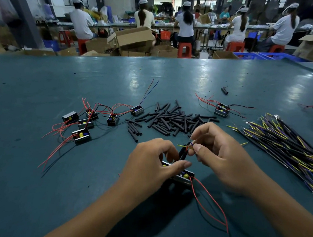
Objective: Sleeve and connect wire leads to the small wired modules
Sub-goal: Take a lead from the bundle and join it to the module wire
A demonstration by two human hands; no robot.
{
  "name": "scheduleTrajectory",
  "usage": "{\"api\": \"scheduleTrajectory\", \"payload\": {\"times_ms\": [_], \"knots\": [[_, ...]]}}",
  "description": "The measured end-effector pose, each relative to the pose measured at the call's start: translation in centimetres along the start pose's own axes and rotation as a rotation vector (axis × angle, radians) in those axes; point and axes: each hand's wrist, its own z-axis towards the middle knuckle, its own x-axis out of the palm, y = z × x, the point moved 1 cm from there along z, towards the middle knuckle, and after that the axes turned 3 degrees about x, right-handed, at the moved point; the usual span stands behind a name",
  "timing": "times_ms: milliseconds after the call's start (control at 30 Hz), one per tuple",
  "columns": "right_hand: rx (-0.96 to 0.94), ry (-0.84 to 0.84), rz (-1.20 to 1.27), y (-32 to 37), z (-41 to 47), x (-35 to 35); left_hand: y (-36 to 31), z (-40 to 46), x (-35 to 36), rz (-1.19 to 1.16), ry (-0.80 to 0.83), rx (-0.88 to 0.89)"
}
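Lower centre of the frame: the left hand (153, 161) grips a small metal-cased wired module (181, 176) resting on the teal counter (26, 191), while the right hand (223, 155) pinches the bared yellow, purple and red lead tips (186, 146) above two black sleeve tubes (183, 154) already threaded on. Likely faults: the fine strands could slip from the pinch and splay, or a sleeve could slide down before the joint is made, since nothing visibly holds it. Six further modules (93, 120) lie at centre left, and what appears to be a stacked pair (221, 109) at upper right. The loose black sleeve pile (173, 119) and the yellow-and-purple wire bundle (285, 146) are too many to count.
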Motion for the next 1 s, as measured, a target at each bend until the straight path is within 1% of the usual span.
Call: {"api": "scheduleTrajectory", "payload": {"times_ms": [67,167,233,300,400,533,767,900,1000], "knots": [[-0.004,0.013,0.027,0.1,-0.1,0.2,-0.2,-0.1,0.3,0.086,-0.06,-0.001],[-0.02,0.017,0.003,0.1,-0.3,0.4,-0.6,-0.1,0.5,0.136,-0.074,0.023],[-0.05,-0.024,-0.08,0.1,-0.4,0.2,-0.6,-0.1,0.5,0.144,-0.064,0.035],[-0.087,-0.059,-0.226,0.2,-0.4,0.0,-0.5,0.0,0.4,0.155,-0.045,0.043],[-0.108,-0.058,-0.351,0.2,-0.4,-0.2,-0.3,0.1,0.0,0.131,-0.018,0.034],[-0.161,-0.041,-0.444,0.3,-0.5,-0.6,0.0,0.2,0.0,0.087,0.003,0.035],[-0.23,-0.064,-0.556,0.8,-0.8,-0.9,0.0,0.3,-0.1,0.048,0.038,0.077],[-0.266,-0.057,-0.685,0.8,-0.7,-1.0,0.4,0.4,-0.2,0.067,0.019,0.114],[-0.303,-0.061,-0.706,1.0,-0.8,-1.0,0.6,0.4,-0.3,0.055,0.017,0.121]]}}
